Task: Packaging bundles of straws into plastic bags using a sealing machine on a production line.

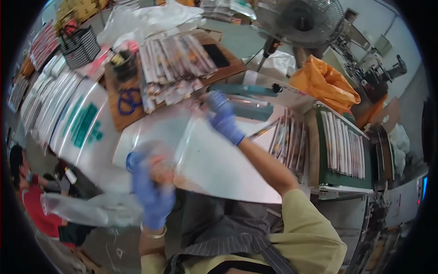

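My left hand (155, 192), in a blue glove, is raised over the near left edge of the pale worktop (214, 164). Motion smears its fingers, and a pinkish-orange blur beside them cannot be made out. My right hand (222, 116), also blue-gloved, reaches across the worktop to the front of a teal bar-shaped device (248, 109), which looks like a bag sealer. Its fingertips are blurred, so any hold is unclear. Just beyond lies a pile of flat printed packets (178, 59) on a brown board (119, 119), with blue-handled scissors (129, 101) on the board's left part.
Right of my arm stand packets in a row (289, 141), then a green-lined tray (335, 178) of packets. Behind are an orange bag (324, 84) and a fan (299, 20). A dark phone (216, 55) lies on the board. A person in red (43, 205) sits at left.
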`<state>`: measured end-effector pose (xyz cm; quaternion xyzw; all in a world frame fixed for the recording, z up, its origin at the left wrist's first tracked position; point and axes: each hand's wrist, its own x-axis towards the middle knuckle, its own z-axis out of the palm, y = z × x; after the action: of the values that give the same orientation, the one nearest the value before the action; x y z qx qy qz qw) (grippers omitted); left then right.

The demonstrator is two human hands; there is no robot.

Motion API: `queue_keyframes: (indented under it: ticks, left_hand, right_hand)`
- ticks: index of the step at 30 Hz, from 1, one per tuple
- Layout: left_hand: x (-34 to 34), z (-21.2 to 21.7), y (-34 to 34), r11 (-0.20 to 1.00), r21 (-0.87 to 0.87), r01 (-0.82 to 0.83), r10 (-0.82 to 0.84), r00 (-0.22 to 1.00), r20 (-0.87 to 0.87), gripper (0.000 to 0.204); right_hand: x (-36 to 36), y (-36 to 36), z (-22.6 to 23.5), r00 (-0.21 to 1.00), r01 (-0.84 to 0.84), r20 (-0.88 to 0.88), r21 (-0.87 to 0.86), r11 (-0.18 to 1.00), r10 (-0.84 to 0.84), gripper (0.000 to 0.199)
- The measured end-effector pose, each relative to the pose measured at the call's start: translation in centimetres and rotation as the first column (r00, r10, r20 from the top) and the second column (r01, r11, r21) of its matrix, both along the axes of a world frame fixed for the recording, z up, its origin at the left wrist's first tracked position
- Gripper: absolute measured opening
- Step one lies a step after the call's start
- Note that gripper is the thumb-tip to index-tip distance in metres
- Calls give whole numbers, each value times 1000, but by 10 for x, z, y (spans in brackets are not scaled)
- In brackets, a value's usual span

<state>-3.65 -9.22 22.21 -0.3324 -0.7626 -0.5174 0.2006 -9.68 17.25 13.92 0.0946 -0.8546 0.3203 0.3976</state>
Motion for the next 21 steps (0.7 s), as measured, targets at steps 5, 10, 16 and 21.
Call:
queue_keyframes:
  ticks: [5, 10, 16, 21]
  left_hand:
    - [-88, -50, 183, 930, -74, 361, -356, 932, 67, 23]
    - [-139, -71, 353, 832, -422, 360, -279, 929, 244, 19]
    - [-209, -137, 403, 795, -107, 597, -350, 596, 722, 17]
    - [-166, -74, 416, 613, -294, 734, -254, 535, 806, 22]
  right_hand:
    - [-40, 226, 18, 622, 614, 313, 375, 695, -718, 12]
    - [-69, 368, -40, 573, 168, 544, 654, 738, -613, 15]
    - [-104, 304, -14, 707, 268, 636, -647, 714, 311, 11]
    - [-60, 337, 13, 926, 310, 347, -924, 224, 149, 17]
